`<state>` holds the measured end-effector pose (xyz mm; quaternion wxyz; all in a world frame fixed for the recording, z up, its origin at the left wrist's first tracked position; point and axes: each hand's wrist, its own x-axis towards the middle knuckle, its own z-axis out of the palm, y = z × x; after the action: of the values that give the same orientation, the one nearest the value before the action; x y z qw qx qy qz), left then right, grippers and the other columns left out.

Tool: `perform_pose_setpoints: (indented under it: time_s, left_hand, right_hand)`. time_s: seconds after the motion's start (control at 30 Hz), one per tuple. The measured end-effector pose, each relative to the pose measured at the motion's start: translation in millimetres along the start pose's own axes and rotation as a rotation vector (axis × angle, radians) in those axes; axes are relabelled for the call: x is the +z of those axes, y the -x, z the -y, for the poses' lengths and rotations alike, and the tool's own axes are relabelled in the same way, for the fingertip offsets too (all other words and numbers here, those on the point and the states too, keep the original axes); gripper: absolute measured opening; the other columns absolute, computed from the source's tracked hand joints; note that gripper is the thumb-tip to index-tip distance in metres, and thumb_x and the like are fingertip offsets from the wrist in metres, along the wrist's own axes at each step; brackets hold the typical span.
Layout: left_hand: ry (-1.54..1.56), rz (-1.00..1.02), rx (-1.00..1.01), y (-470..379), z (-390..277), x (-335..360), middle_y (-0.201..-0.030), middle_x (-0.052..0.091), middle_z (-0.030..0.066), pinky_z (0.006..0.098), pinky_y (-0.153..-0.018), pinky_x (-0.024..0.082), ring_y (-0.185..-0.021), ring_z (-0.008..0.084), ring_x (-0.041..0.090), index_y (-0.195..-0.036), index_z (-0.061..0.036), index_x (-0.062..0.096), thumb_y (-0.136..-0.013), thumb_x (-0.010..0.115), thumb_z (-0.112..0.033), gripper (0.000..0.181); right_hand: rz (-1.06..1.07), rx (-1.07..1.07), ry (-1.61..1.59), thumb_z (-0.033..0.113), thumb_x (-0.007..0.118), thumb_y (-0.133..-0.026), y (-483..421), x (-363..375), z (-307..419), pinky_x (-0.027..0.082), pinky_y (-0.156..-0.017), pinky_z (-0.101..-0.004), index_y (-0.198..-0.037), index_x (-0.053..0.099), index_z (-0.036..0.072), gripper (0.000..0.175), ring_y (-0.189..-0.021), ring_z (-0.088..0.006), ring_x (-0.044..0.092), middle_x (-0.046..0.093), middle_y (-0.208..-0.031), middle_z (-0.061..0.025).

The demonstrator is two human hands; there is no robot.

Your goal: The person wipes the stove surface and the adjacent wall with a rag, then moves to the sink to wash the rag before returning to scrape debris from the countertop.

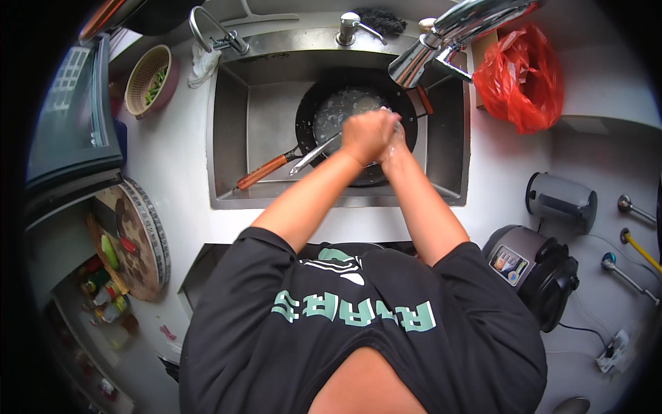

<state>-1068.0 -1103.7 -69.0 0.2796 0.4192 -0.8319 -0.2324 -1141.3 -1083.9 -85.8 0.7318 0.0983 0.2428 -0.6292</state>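
Soapy, cloudy water (pixel 333 114) fills part of a black wok (pixel 306 106) in the stainless-steel sink (pixel 271 114). Its wooden handle (pixel 266 169) points to the lower left. My left hand (pixel 366 135) is curled over a metal utensil (pixel 311 157) above the wok; the handle sticks out to the left and its head is hidden. Tight against it, my wet right hand (pixel 395 142) lies mostly behind the left, so its grip does not show. A small white bit shows past the knuckles.
A chrome faucet (pixel 408 67) overhangs the sink's right side, near a red plastic bag (pixel 520 83). A soap dispenser (pixel 349 28) and a smaller tap (pixel 235 41) stand behind. A basket with green vegetables (pixel 147 80) sits left; an electric cooker (pixel 522 269) stands right.
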Motion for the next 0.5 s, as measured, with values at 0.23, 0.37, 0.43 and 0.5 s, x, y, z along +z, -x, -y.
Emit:
perform_pose_setpoints:
  time_s: [0.23, 0.37, 0.43, 0.5]
  left_hand:
    - [-0.102, 0.093, 0.09, -4.8, -54.0, -19.9, -0.064, 0.06, 0.0095, 0.0402, -0.053, 0.047, -0.059, 0.0281, 0.059, -0.068, -0.0137, 0.06, -0.083, 0.049, -0.034, 0.028]
    - [-0.013, 0.05, -0.227, -13.5, 13.4, -4.6, -0.066, 0.06, 0.0117, 0.0425, -0.053, 0.046, -0.06, 0.0308, 0.059, -0.065, -0.0119, 0.06, -0.084, 0.046, -0.039, 0.036]
    - [-0.044, 0.133, -0.351, -27.1, 20.6, -23.7, -0.067, 0.06, 0.0122, 0.0427, -0.053, 0.046, -0.061, 0.0313, 0.059, -0.068, -0.0114, 0.06, -0.085, 0.045, -0.04, 0.036]
    - [-0.054, 0.114, -0.234, -19.3, 1.0, -24.2, -0.066, 0.06, 0.0119, 0.0421, -0.053, 0.046, -0.061, 0.031, 0.059, -0.07, -0.0118, 0.061, -0.084, 0.046, -0.04, 0.035]
  right_hand:
    - [0.195, -0.171, 0.171, 0.035, 0.035, -0.089, 0.4, -30.1, 4.7, 0.048, -0.064, -0.0354, -0.085, 0.054, 0.012, 0.03, -0.074, -0.0203, 0.06, 0.061, -0.084, -0.0053]
    - [-0.481, 0.083, 0.275, 0.034, 0.035, -0.089, 15.7, 24.6, -11.0, 0.049, -0.071, -0.0362, -0.09, 0.056, 0.012, 0.03, -0.08, -0.0202, 0.061, 0.063, -0.083, -0.0037]
    - [-0.281, -0.007, 0.153, 0.038, 0.041, -0.087, 9.9, 19.4, -18.7, 0.049, -0.073, -0.0374, -0.094, 0.056, 0.015, 0.028, -0.083, -0.0199, 0.059, 0.061, -0.093, -0.0013]
    - [-0.227, -0.014, 0.144, 0.037, 0.039, -0.087, 10.3, 22.6, -12.7, 0.048, -0.077, -0.0377, -0.093, 0.055, 0.016, 0.028, -0.087, -0.0211, 0.058, 0.06, -0.093, -0.002]
